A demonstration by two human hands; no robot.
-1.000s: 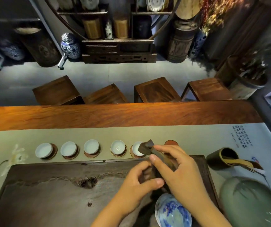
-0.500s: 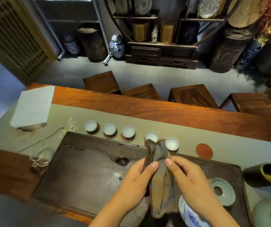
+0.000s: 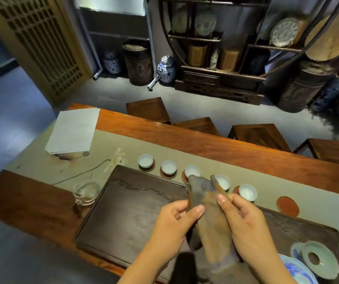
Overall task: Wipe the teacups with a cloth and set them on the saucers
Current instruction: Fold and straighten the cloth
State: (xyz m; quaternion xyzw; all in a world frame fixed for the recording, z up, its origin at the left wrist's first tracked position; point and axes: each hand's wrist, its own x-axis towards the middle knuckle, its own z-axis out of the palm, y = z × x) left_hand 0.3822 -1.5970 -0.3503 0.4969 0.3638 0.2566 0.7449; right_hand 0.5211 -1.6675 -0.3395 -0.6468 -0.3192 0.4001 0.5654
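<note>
Head view: a brown cloth [image 3: 209, 218] is held up between both hands over the dark tray [image 3: 127, 212]. It is pinched by the left hand [image 3: 172, 224] along its left edge, thumb on top, and by the right hand [image 3: 244, 218] along its right edge, with the index finger laid against the fabric. The cloth hangs lengthwise, its upper corners raised, probably so that it can be spread or refolded to a fresh face for wiping.

Five white cups [image 3: 168, 167] are lined up on the grey runner [image 3: 185, 154] just beyond the tray's far edge, each set on a reddish saucer; the third cup [image 3: 192, 171] and fourth cup [image 3: 223, 180] are partly covered by the raised cloth. At the right end of the row an empty saucer [image 3: 288, 206] lies, so one cup is judged to be outstanding. No sixth cup can be made out. A celadon lid [image 3: 318, 261] rests at the tray's right end, kept clear of the row.
</note>
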